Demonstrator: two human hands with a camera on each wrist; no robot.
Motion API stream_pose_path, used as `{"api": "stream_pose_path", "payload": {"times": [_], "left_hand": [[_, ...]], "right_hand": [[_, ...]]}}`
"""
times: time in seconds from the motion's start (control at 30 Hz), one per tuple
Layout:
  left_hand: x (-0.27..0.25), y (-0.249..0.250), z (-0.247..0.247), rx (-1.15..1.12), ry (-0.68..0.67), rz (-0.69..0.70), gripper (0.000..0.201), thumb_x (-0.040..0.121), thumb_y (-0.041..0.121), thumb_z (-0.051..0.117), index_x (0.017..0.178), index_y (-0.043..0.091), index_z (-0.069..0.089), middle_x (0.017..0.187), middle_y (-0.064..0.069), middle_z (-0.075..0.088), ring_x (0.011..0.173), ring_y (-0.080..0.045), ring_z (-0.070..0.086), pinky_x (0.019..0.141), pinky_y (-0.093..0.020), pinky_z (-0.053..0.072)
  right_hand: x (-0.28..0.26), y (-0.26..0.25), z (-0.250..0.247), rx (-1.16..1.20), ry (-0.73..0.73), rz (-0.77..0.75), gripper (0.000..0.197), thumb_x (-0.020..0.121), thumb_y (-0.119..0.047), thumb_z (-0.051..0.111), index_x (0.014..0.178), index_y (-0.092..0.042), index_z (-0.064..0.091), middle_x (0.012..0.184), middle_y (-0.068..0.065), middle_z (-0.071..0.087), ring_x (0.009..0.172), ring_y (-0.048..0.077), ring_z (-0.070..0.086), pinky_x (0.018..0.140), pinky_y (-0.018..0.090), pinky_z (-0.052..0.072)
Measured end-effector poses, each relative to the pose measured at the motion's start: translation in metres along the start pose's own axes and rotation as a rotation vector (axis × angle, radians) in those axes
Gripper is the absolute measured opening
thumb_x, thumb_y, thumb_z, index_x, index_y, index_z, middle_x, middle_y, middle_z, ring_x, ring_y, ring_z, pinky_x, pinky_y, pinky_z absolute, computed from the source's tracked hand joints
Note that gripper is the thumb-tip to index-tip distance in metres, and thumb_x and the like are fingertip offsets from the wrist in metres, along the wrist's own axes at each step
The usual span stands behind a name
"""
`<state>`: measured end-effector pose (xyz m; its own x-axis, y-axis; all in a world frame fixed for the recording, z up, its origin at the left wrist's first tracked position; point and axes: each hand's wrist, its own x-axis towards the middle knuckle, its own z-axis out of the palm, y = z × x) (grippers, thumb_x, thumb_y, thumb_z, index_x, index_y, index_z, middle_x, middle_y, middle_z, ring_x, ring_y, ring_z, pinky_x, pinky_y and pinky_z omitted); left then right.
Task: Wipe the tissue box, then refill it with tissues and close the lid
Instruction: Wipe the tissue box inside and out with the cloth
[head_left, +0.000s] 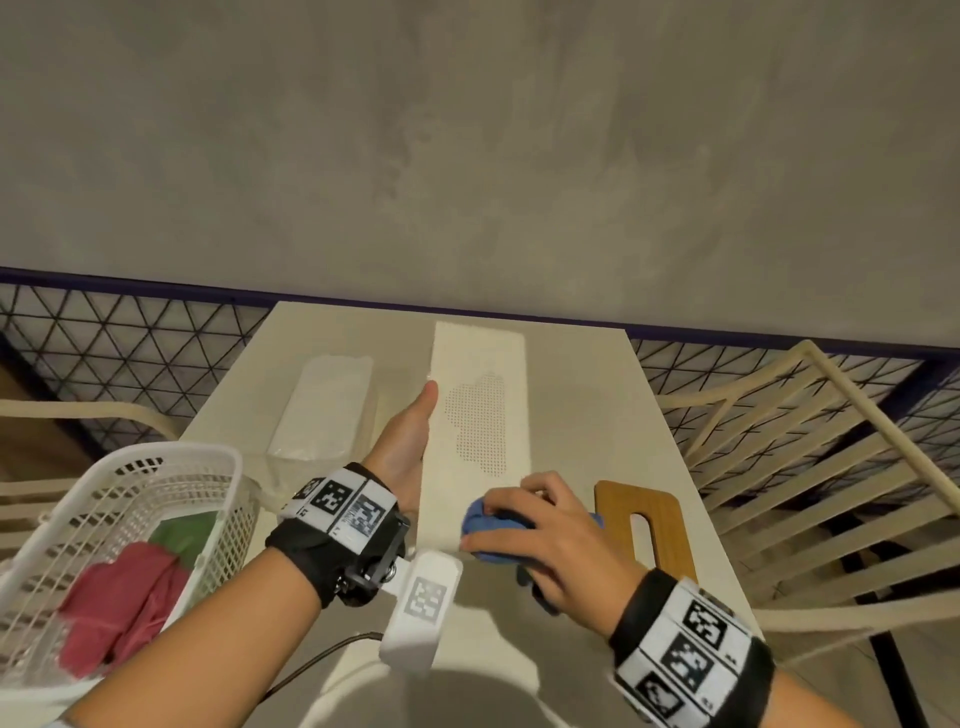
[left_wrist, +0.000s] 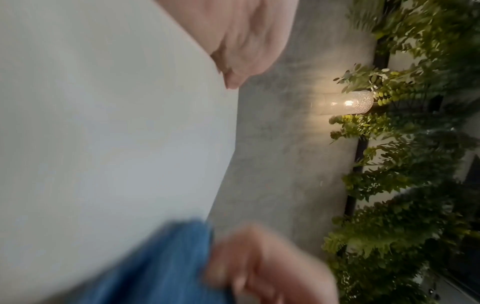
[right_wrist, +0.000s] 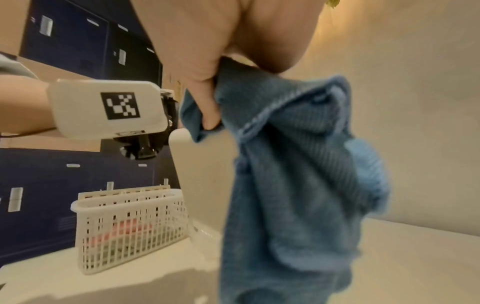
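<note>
The white tissue box (head_left: 478, 426) with a dotted perforated patch is held up off the table (head_left: 571, 415), its long side pointing away from me. My left hand (head_left: 405, 447) grips its left edge, thumb along the side, with the fingers hidden behind it. At the box's near end my right hand (head_left: 545, 530) clutches a bunched blue cloth (head_left: 485, 525) and presses it against the box. The right wrist view shows the cloth (right_wrist: 298, 174) hanging from my fingers beside the box (right_wrist: 205, 174). To the right, the wooden lid (head_left: 660, 525) lies flat. A wrapped pack of tissues (head_left: 322, 410) lies to the left.
A white plastic basket (head_left: 171, 452) holding red and green cloths sits at the table's left front corner. Cream slatted chairs (head_left: 779, 467) stand on the right and another on the left. A grey wall and a mesh fence run behind the table.
</note>
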<state>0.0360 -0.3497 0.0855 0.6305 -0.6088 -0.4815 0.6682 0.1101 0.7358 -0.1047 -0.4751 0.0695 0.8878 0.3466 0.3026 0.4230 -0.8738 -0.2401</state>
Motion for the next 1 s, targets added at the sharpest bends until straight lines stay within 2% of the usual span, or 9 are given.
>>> {"api": "stream_pose_path", "payload": {"times": [0.17, 0.3, 0.4, 0.47, 0.57, 0.7, 0.83, 0.9, 1.0], "left_hand": [[0.0, 0.007, 0.007, 0.023, 0.034, 0.08, 0.055, 0.095, 0.053, 0.022, 0.105, 0.015, 0.06, 0.1, -0.008, 0.066, 0.086, -0.025, 0.06, 0.079, -0.034, 0.045], [-0.002, -0.006, 0.021, 0.078, -0.049, 0.067, 0.047, 0.095, 0.049, 0.029, 0.084, 0.014, 0.057, 0.061, -0.006, 0.068, 0.059, -0.01, 0.066, 0.065, -0.028, 0.049], [-0.002, -0.01, 0.021, -0.031, -0.109, 0.039, 0.055, 0.093, 0.05, 0.032, 0.121, 0.009, 0.057, 0.102, -0.013, 0.07, 0.09, -0.024, 0.066, 0.083, -0.035, 0.049], [-0.003, -0.01, 0.015, -0.069, -0.133, 0.038, 0.046, 0.094, 0.041, 0.034, 0.115, 0.009, 0.06, 0.093, -0.011, 0.072, 0.084, -0.024, 0.065, 0.08, -0.035, 0.047], [-0.011, -0.006, 0.013, -0.105, -0.238, 0.082, 0.043, 0.083, 0.036, 0.041, 0.104, 0.004, 0.06, 0.091, -0.014, 0.068, 0.079, -0.025, 0.064, 0.076, -0.034, 0.05], [-0.014, -0.001, 0.015, -0.151, -0.283, 0.104, 0.061, 0.082, 0.057, 0.04, 0.098, 0.008, 0.072, 0.094, -0.014, 0.069, 0.082, -0.024, 0.067, 0.077, -0.033, 0.054], [-0.013, -0.006, 0.019, -0.145, -0.248, 0.092, 0.069, 0.09, 0.06, 0.024, 0.105, 0.007, 0.067, 0.096, -0.014, 0.066, 0.087, -0.023, 0.064, 0.079, -0.031, 0.053], [-0.011, -0.012, 0.021, -0.161, -0.228, 0.094, 0.062, 0.091, 0.056, 0.024, 0.112, 0.01, 0.06, 0.096, -0.013, 0.065, 0.088, -0.022, 0.063, 0.081, -0.03, 0.05], [-0.01, -0.015, 0.023, -0.121, -0.238, 0.095, 0.06, 0.093, 0.056, 0.019, 0.11, 0.018, 0.063, 0.091, -0.008, 0.07, 0.082, -0.019, 0.064, 0.079, -0.031, 0.047]], "right_hand": [[0.002, 0.002, -0.007, -0.005, 0.059, 0.041, 0.043, 0.076, -0.009, 0.04, 0.103, -0.029, 0.067, 0.114, -0.006, 0.049, 0.094, 0.017, 0.038, 0.08, 0.018, 0.04], [0.033, -0.007, -0.011, 0.013, 0.042, 0.032, 0.039, 0.078, -0.016, 0.039, 0.1, -0.023, 0.071, 0.102, 0.006, 0.066, 0.088, 0.021, 0.046, 0.074, 0.019, 0.04], [0.046, 0.017, -0.026, 0.017, 0.155, 0.222, 0.038, 0.08, -0.006, 0.043, 0.107, -0.015, 0.068, 0.107, 0.015, 0.062, 0.091, 0.036, 0.053, 0.083, 0.028, 0.033], [0.047, 0.034, -0.036, 0.027, 0.229, 0.361, 0.041, 0.084, 0.005, 0.052, 0.118, -0.015, 0.062, 0.12, 0.016, 0.053, 0.106, 0.031, 0.044, 0.094, 0.015, 0.02], [0.048, 0.038, -0.043, 0.095, 0.344, 0.412, 0.041, 0.086, 0.001, 0.057, 0.123, -0.016, 0.057, 0.124, 0.012, 0.05, 0.105, 0.013, 0.034, 0.087, -0.006, 0.017], [0.045, 0.016, -0.026, 0.006, 0.34, 0.245, 0.033, 0.078, -0.01, 0.056, 0.11, -0.011, 0.066, 0.105, 0.015, 0.064, 0.093, 0.032, 0.053, 0.085, 0.017, 0.033], [0.047, 0.007, -0.008, 0.011, 0.291, 0.163, 0.038, 0.08, -0.02, 0.041, 0.106, -0.013, 0.068, 0.102, 0.01, 0.066, 0.092, 0.019, 0.04, 0.081, 0.024, 0.033], [0.058, 0.01, -0.015, 0.05, 0.328, 0.232, 0.032, 0.08, -0.014, 0.049, 0.106, -0.01, 0.068, 0.101, 0.012, 0.066, 0.093, 0.021, 0.045, 0.079, 0.017, 0.034], [0.072, 0.024, -0.025, 0.078, 0.404, 0.401, 0.032, 0.081, 0.002, 0.06, 0.11, -0.008, 0.066, 0.107, 0.014, 0.064, 0.095, 0.034, 0.051, 0.081, 0.024, 0.032]]}}
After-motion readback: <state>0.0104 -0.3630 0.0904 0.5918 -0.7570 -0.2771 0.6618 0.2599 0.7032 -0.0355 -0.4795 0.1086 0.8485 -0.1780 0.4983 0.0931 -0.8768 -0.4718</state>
